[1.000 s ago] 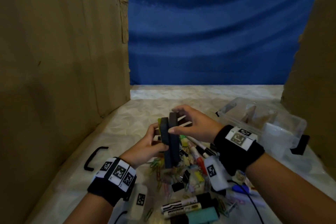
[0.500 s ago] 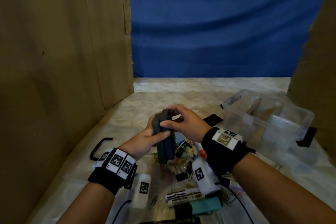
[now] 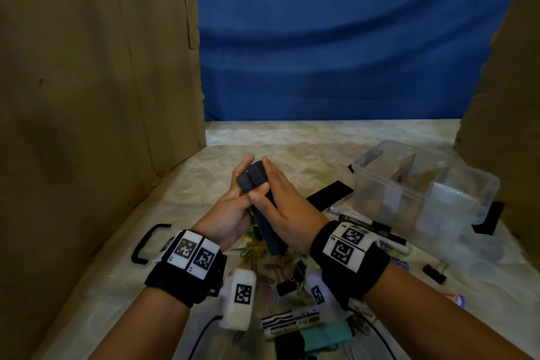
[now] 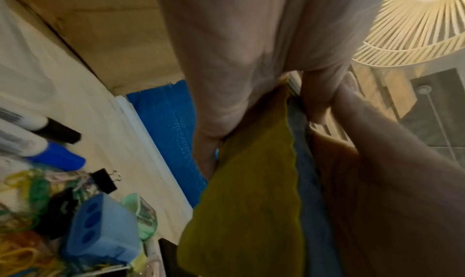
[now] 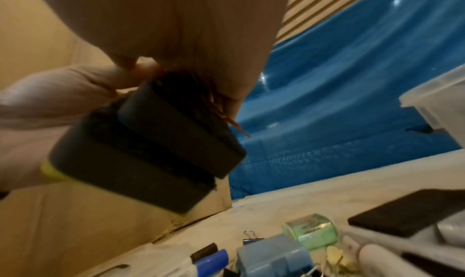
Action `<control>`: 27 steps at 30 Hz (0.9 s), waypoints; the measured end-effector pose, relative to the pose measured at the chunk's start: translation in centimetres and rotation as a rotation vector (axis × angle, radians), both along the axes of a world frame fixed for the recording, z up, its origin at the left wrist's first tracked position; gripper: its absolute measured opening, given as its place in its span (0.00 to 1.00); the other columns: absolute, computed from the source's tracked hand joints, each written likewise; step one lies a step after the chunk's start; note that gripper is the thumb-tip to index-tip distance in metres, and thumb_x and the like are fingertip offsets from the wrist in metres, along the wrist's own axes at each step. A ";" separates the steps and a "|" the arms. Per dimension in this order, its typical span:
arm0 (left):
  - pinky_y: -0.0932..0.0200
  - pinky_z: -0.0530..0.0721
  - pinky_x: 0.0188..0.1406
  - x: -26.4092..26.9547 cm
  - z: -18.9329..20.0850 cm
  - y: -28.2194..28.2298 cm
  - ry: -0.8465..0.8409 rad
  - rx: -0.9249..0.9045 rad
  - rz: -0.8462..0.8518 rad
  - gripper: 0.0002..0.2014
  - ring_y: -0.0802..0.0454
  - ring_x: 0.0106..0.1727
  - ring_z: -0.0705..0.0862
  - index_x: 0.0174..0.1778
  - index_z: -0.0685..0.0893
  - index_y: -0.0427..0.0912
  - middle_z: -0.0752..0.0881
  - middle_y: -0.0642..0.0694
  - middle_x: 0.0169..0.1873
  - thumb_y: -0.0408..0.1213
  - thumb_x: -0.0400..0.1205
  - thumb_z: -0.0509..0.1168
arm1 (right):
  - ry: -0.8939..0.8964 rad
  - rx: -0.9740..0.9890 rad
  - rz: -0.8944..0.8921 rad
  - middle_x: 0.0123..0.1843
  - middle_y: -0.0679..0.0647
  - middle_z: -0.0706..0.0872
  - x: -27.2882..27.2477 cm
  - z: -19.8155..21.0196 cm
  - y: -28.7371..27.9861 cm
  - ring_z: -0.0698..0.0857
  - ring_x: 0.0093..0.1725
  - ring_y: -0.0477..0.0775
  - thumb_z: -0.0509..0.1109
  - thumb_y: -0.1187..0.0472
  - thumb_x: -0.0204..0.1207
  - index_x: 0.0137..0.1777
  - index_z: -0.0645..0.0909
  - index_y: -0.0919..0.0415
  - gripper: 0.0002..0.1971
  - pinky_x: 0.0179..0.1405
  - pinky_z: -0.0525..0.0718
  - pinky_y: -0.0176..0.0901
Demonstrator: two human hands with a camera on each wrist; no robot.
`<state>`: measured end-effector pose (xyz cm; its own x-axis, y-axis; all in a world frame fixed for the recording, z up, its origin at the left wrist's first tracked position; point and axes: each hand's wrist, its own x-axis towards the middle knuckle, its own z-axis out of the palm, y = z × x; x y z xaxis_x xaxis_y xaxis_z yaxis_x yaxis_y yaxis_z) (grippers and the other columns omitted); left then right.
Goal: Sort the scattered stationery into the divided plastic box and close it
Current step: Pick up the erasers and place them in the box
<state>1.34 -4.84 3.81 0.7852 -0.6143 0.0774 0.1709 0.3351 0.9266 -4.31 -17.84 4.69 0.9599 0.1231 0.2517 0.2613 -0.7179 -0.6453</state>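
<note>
- Nearest the camera, at 6 o'clock in the head view, black-and-white markers (image 3: 289,323) and a teal block (image 3: 324,336) are seen lying on the pale table (image 3: 292,140).
- Just beyond them, a loose heap of coloured paper clips (image 3: 254,251) and black binder clips (image 3: 287,286) is spread between the two wrists; a blue sharpener (image 4: 100,227) with three holes is shown in it by the left wrist view.
- At 9 o'clock, a black curved handle (image 3: 146,242) is laid on the table, well apart from the heap.
- Above the heap, at the centre, two dark erasers (image 3: 257,199) are held pressed side by side between both hands (a yellow felt face is turned toward the left palm).
- The pair is cupped by the left hand (image 3: 230,213), its fingers laid up along the yellow side.
- The other side is covered by the right hand (image 3: 280,202), with the thumb curled across the near edge and the fingers stretched along the flank.
- At 3 o'clock, more markers (image 3: 365,223) and one binder clip (image 3: 435,272) are scattered.
- A black flat strip (image 3: 330,194) is laid just beyond the hands, at 1 o'clock.
- Farther out, at 2 o'clock, the clear divided box (image 3: 423,190) is stood open on the table, with its partitions visible and black latches at its sides.
- The scene is closed by cardboard walls (image 3: 87,96) and a blue sheet (image 3: 336,52) at 12 o'clock.
</note>
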 end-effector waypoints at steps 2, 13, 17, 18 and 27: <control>0.51 0.83 0.64 0.2 0.0 -0.2 0.013 -0.015 -0.003 0.34 0.48 0.69 0.81 0.79 0.64 0.57 0.82 0.49 0.65 0.31 0.77 0.62 | 0.015 -0.045 0.016 0.87 0.49 0.42 -0.4 0.0 -0.5 0.44 0.85 0.43 0.51 0.41 0.83 0.85 0.38 0.57 0.39 0.83 0.47 0.38; 0.51 0.88 0.49 1.8 -2.6 0.9 0.018 0.096 -0.037 0.27 0.43 0.56 0.82 0.65 0.76 0.51 0.80 0.42 0.55 0.24 0.73 0.70 | 0.491 -0.442 0.088 0.81 0.52 0.65 -3.0 -3.3 -3.3 0.66 0.80 0.57 0.50 0.29 0.77 0.81 0.62 0.51 0.38 0.78 0.66 0.60; 0.50 0.85 0.54 1.8 -2.4 0.1 0.025 0.105 -0.050 0.27 0.44 0.59 0.82 0.65 0.76 0.50 0.80 0.43 0.58 0.24 0.73 0.70 | 0.254 -0.325 0.007 0.87 0.47 0.46 -2.4 -1.7 -2.2 0.53 0.85 0.50 0.53 0.31 0.77 0.85 0.41 0.51 0.43 0.82 0.60 0.60; 0.50 0.84 0.54 1.8 -2.3 0.0 0.029 0.102 -0.049 0.27 0.44 0.59 0.82 0.65 0.75 0.49 0.80 0.42 0.58 0.23 0.74 0.70 | 0.228 -0.298 0.023 0.87 0.47 0.45 -2.4 -2.0 -1.7 0.55 0.85 0.51 0.53 0.30 0.76 0.85 0.38 0.50 0.44 0.81 0.60 0.63; 0.44 0.83 0.55 2.4 -1.3 0.9 0.081 0.035 0.023 0.25 0.40 0.57 0.80 0.65 0.73 0.50 0.79 0.40 0.55 0.22 0.76 0.66 | 0.504 -0.572 0.053 0.67 0.60 0.77 -3.6 -3.8 -3.0 0.75 0.69 0.61 0.49 0.49 0.85 0.64 0.77 0.64 0.22 0.70 0.71 0.56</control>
<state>3.75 -3.99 2.51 0.8021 -0.5971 -0.0077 0.2379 0.3077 0.9213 -7.87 -20.80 0.85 0.9311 0.1514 -0.3317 0.0771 -0.9709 -0.2268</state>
